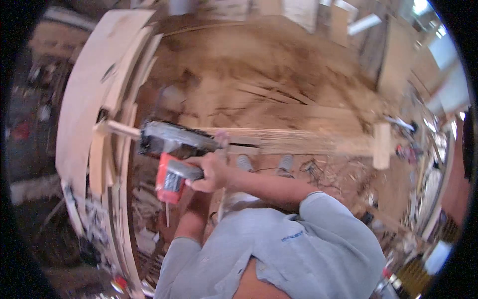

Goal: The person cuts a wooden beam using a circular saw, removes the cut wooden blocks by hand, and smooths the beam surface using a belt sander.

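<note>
Power tool [168,172] (red-cased) fills the right grip [211,172].

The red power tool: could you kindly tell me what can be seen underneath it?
Past the lower edge of the power tool, wood scraps show. Whatever lies directly underneath is covered by the tool itself, which the right hand grips.

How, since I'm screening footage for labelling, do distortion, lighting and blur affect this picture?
Head view: strong wide-lens bowing, seen along the pale panel at left, with black corners; head view: washed-out glare at upper right, murky darkness along the left; head view: overall softness, leaving the markings on the red-and-grey power tool unreadable.
</note>
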`<move>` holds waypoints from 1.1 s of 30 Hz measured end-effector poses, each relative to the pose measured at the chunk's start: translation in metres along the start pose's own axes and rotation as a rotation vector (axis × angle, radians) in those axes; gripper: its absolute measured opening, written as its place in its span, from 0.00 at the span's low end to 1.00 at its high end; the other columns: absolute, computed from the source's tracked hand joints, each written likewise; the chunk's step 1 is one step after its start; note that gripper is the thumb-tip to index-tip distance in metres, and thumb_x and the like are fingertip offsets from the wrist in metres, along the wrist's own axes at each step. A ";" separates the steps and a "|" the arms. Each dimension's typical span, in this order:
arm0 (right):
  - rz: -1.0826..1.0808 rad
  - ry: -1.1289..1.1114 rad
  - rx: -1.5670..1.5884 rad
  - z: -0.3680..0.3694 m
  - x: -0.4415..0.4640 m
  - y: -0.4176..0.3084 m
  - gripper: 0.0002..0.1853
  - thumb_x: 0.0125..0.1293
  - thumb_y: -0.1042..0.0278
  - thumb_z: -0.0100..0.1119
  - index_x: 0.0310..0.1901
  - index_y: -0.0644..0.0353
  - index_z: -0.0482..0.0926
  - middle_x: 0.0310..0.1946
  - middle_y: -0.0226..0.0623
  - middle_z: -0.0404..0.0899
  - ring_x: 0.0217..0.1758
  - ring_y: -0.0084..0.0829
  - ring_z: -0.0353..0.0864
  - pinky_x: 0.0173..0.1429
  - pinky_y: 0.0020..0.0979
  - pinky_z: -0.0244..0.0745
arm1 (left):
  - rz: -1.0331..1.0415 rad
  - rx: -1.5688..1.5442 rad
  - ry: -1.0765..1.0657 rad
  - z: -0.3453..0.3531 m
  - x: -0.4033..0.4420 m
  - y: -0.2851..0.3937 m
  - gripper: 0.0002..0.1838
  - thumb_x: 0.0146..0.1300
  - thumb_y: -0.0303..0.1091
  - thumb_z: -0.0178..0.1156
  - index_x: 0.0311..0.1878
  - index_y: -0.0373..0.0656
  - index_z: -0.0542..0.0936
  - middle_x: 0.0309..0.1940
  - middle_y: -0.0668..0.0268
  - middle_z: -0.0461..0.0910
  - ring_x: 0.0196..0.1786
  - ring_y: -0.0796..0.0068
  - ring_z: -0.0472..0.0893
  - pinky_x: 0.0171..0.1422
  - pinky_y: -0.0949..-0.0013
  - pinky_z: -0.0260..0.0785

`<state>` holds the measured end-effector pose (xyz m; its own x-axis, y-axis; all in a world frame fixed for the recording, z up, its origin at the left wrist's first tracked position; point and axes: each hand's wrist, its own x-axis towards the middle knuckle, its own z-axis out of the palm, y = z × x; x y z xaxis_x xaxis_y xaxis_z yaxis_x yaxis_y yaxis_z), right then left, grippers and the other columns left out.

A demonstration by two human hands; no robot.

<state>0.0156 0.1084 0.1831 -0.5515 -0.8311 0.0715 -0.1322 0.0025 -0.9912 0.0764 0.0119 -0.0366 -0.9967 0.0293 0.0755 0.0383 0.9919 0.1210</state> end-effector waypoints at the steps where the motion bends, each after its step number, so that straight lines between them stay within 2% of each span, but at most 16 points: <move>1: -0.032 0.063 0.047 -0.016 -0.011 -0.008 0.29 0.60 0.56 0.76 0.60 0.64 0.87 0.37 0.57 0.90 0.42 0.53 0.93 0.49 0.44 0.87 | -0.004 -0.025 -0.010 -0.007 0.002 -0.001 0.44 0.71 0.49 0.58 0.87 0.43 0.61 0.85 0.53 0.62 0.89 0.54 0.56 0.95 0.47 0.43; 3: -0.124 0.177 0.139 -0.040 -0.030 -0.023 0.27 0.62 0.59 0.76 0.61 0.61 0.87 0.38 0.51 0.91 0.41 0.47 0.94 0.48 0.41 0.86 | -0.013 -0.047 -0.035 -0.019 0.000 -0.003 0.44 0.69 0.48 0.61 0.87 0.44 0.62 0.83 0.53 0.63 0.88 0.53 0.59 0.95 0.47 0.44; 7: -0.056 0.384 -0.030 -0.118 -0.096 -0.041 0.22 0.63 0.68 0.73 0.60 0.59 0.85 0.43 0.49 0.90 0.44 0.48 0.92 0.50 0.41 0.85 | -0.008 -0.053 -0.067 -0.034 0.001 -0.002 0.46 0.66 0.46 0.67 0.85 0.45 0.64 0.79 0.53 0.67 0.85 0.52 0.63 0.93 0.46 0.47; 10: -0.035 0.566 -0.303 -0.169 -0.156 -0.027 0.22 0.62 0.70 0.72 0.59 0.59 0.85 0.42 0.48 0.90 0.43 0.50 0.91 0.50 0.41 0.85 | 0.009 -0.063 -0.099 -0.049 0.013 0.000 0.47 0.63 0.45 0.72 0.84 0.45 0.66 0.77 0.53 0.70 0.83 0.51 0.66 0.92 0.46 0.49; 12: 0.102 0.620 -0.451 -0.204 -0.201 -0.008 0.23 0.62 0.68 0.72 0.59 0.59 0.86 0.43 0.49 0.89 0.46 0.52 0.92 0.51 0.43 0.86 | 0.015 -0.069 -0.132 -0.060 0.021 0.003 0.48 0.61 0.44 0.75 0.83 0.46 0.67 0.75 0.53 0.72 0.81 0.51 0.68 0.91 0.46 0.51; 15: 0.312 0.722 -0.739 -0.263 -0.274 0.029 0.25 0.61 0.62 0.76 0.60 0.57 0.85 0.45 0.50 0.90 0.48 0.54 0.92 0.52 0.49 0.87 | 0.011 -0.069 -0.199 -0.079 0.037 0.011 0.49 0.47 0.36 0.83 0.74 0.44 0.71 0.69 0.52 0.75 0.77 0.44 0.70 0.86 0.42 0.59; 18: 0.570 0.756 -0.943 -0.316 -0.341 0.050 0.26 0.60 0.58 0.77 0.59 0.55 0.83 0.43 0.48 0.91 0.46 0.53 0.93 0.52 0.50 0.88 | 0.078 0.004 -0.263 -0.089 0.053 0.011 0.43 0.46 0.38 0.84 0.67 0.46 0.75 0.60 0.57 0.78 0.68 0.49 0.75 0.79 0.45 0.65; 19: 0.651 0.775 -1.012 -0.331 -0.359 0.058 0.26 0.60 0.58 0.77 0.59 0.55 0.83 0.42 0.47 0.91 0.44 0.52 0.93 0.51 0.50 0.88 | 0.073 0.022 -0.282 -0.086 0.057 0.011 0.42 0.45 0.38 0.84 0.65 0.47 0.75 0.60 0.57 0.78 0.68 0.49 0.75 0.77 0.45 0.66; 22: 0.760 0.734 -1.223 -0.359 -0.404 0.065 0.22 0.61 0.57 0.76 0.54 0.54 0.81 0.38 0.44 0.91 0.41 0.49 0.93 0.48 0.51 0.88 | 0.082 0.050 -0.340 -0.078 0.064 0.010 0.40 0.44 0.38 0.85 0.61 0.47 0.76 0.59 0.57 0.79 0.67 0.48 0.76 0.75 0.46 0.69; 23: 0.751 0.738 -1.286 -0.363 -0.419 0.082 0.17 0.63 0.58 0.73 0.49 0.53 0.80 0.37 0.43 0.90 0.41 0.47 0.94 0.44 0.52 0.88 | 0.092 0.040 -0.362 -0.077 0.065 0.010 0.40 0.43 0.38 0.86 0.61 0.46 0.75 0.59 0.57 0.79 0.67 0.47 0.76 0.74 0.47 0.69; 26: 0.671 0.797 -1.347 -0.356 -0.440 0.095 0.18 0.63 0.59 0.71 0.53 0.53 0.80 0.38 0.43 0.90 0.41 0.49 0.94 0.44 0.52 0.88 | 0.098 0.055 -0.374 -0.067 0.064 0.009 0.41 0.43 0.38 0.87 0.60 0.46 0.75 0.58 0.56 0.79 0.66 0.47 0.76 0.73 0.47 0.69; 27: 0.777 0.759 -1.296 -0.348 -0.441 0.100 0.21 0.67 0.62 0.67 0.60 0.53 0.80 0.43 0.45 0.89 0.44 0.49 0.93 0.47 0.55 0.88 | 0.096 0.070 -0.369 -0.065 0.067 0.009 0.41 0.42 0.38 0.87 0.60 0.45 0.75 0.58 0.56 0.80 0.66 0.47 0.76 0.74 0.47 0.69; 30: 0.622 0.974 -1.389 -0.318 -0.440 0.122 0.26 0.71 0.61 0.63 0.70 0.54 0.77 0.58 0.52 0.85 0.60 0.51 0.87 0.63 0.59 0.81 | 0.086 0.024 -0.375 -0.072 0.067 0.018 0.41 0.43 0.38 0.87 0.61 0.45 0.75 0.58 0.56 0.79 0.66 0.46 0.76 0.74 0.46 0.69; 33: 0.621 1.034 -1.247 -0.289 -0.454 0.170 0.29 0.76 0.58 0.58 0.76 0.54 0.73 0.71 0.52 0.77 0.74 0.52 0.76 0.77 0.59 0.69 | 0.131 -0.053 -0.344 -0.068 0.067 0.015 0.42 0.45 0.38 0.86 0.63 0.44 0.75 0.60 0.55 0.79 0.68 0.45 0.75 0.76 0.46 0.67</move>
<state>0.0055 0.6472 0.0141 -0.9529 0.1291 0.2744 0.0567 0.9647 -0.2572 0.0147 0.0201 0.0373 -0.9483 0.2048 -0.2423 0.1622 0.9694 0.1845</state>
